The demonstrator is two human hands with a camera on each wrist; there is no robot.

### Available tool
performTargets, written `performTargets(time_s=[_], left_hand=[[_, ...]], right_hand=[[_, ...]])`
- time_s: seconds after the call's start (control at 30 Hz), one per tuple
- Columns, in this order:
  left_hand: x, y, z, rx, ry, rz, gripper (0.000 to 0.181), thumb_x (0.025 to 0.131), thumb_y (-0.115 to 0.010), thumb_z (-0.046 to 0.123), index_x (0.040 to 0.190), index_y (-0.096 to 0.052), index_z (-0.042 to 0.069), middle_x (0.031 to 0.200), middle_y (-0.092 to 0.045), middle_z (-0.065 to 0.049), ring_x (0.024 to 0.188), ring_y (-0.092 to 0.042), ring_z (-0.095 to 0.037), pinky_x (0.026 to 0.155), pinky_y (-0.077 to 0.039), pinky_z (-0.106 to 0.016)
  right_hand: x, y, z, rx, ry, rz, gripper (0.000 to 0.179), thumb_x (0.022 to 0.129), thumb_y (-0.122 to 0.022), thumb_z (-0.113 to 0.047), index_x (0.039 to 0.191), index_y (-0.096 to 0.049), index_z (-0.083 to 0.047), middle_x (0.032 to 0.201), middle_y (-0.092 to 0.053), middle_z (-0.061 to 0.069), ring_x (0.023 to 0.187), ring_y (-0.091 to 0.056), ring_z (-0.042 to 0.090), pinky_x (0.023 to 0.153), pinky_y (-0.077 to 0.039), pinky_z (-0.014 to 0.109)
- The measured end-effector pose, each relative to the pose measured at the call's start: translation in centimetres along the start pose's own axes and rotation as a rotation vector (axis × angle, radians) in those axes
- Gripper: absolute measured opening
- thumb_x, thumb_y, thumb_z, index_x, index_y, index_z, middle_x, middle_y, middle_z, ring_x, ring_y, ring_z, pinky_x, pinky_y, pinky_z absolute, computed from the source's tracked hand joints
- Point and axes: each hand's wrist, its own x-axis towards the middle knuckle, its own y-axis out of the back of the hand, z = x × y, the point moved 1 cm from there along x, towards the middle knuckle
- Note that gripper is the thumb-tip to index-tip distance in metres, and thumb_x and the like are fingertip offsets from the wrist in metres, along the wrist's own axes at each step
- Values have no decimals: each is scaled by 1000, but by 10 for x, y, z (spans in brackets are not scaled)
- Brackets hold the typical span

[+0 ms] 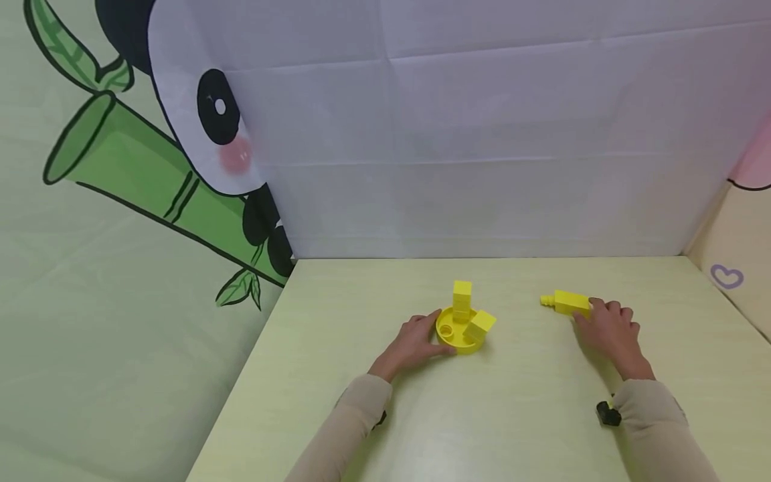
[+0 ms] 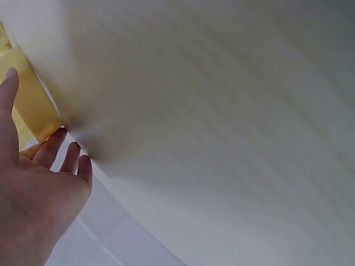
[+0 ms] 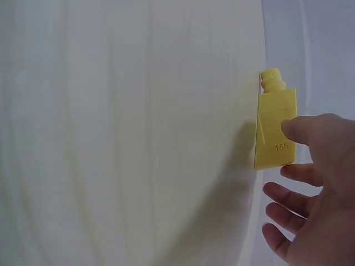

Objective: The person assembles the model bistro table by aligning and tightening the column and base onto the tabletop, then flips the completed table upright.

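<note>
In the head view my left hand point(image 1: 417, 340) holds a round yellow base point(image 1: 460, 346) by its rim, thumb on the near side and fingers on the far side. Two yellow blocks rise from this base: an upright block point(image 1: 462, 294) at the back and a tilted block point(image 1: 480, 326) at the right. A small ring-shaped socket point(image 1: 446, 331) shows in its left part. My right hand point(image 1: 610, 329) pinches a loose yellow block point(image 3: 275, 130) with a ridged peg pointing left in the head view. Its face carries the number 155, with the thumb pressed on it.
A pale wooden table point(image 1: 482, 415) lies under both hands. Behind it hangs a white cloth point(image 1: 482, 134), and at the left a green cloth point(image 1: 108, 335) printed with bamboo. A small black device point(image 1: 608, 414) sits at the right wrist.
</note>
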Motion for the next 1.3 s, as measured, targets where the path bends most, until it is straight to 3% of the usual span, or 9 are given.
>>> performTargets(time_s=[0.13, 0.27, 0.53, 0.73, 0.87, 1.07, 1.17, 1.3], left_hand=[[0, 0, -1, 4, -6, 2, 95, 89, -78, 55, 162, -34, 12, 157, -49, -5, 144, -38, -31, 116, -36, -52], [1, 0, -3, 4, -13, -2, 95, 90, -77, 54, 163, -34, 12, 157, -48, -6, 144, -38, -32, 116, -35, -52], [2, 2, -1, 19, -1, -5, 96, 89, -78, 55, 163, -33, 13, 156, -49, -6, 144, -38, -31, 116, -35, -51], [2, 0, -2, 23, -1, -6, 95, 89, -78, 54, 163, -34, 12, 156, -49, -7, 144, -38, -31, 116, -35, -51], [1, -1, -2, 28, -6, -6, 95, 89, -78, 54, 162, -35, 11, 156, -50, -7, 144, -39, -32, 116, -36, -51], [1, 0, -3, 12, -7, -3, 95, 89, -78, 54, 162, -34, 12, 155, -50, -7, 143, -39, -31, 115, -36, -51], [2, 0, -2, 8, -7, -3, 95, 89, -78, 55, 162, -34, 12, 155, -50, -7, 143, -39, -31, 115, -36, -51], [1, 1, -2, 0, -2, -7, 95, 89, -78, 55, 162, -35, 12, 155, -50, -8, 143, -39, -32, 115, -36, -51]], right_hand=[[3, -1, 3, 28, 26, -27, 71, 108, -47, -36, 152, -25, 16, 135, -28, 52, 121, -24, 72, 89, -25, 79], [3, -3, 5, 52, 49, -18, 65, 108, -49, -35, 150, -31, 11, 132, -32, 51, 119, -27, 70, 87, -27, 77], [1, -5, -1, 33, 76, 79, 60, 103, -58, -38, 131, -47, 14, 124, -43, 42, 109, -38, 61, 82, -35, 71], [0, -5, -18, 87, 147, 234, 53, 100, -65, -34, 120, -55, 14, 119, -48, 35, 107, -43, 55, 84, -34, 71], [1, 1, -40, 123, 217, 318, 48, 97, -69, -29, 115, -58, 14, 118, -50, 33, 105, -45, 54, 85, -34, 70], [6, 10, -87, 234, 386, 446, 36, 90, -77, -15, 108, -60, 11, 109, -52, 28, 97, -49, 45, 81, -36, 58], [7, 14, -112, 289, 485, 433, 32, 88, -79, -8, 106, -60, 9, 110, -51, 25, 98, -50, 41, 84, -39, 54], [5, 15, -145, 291, 641, 333, 31, 86, -82, -5, 107, -62, 7, 110, -52, 22, 98, -50, 37, 84, -43, 52]])
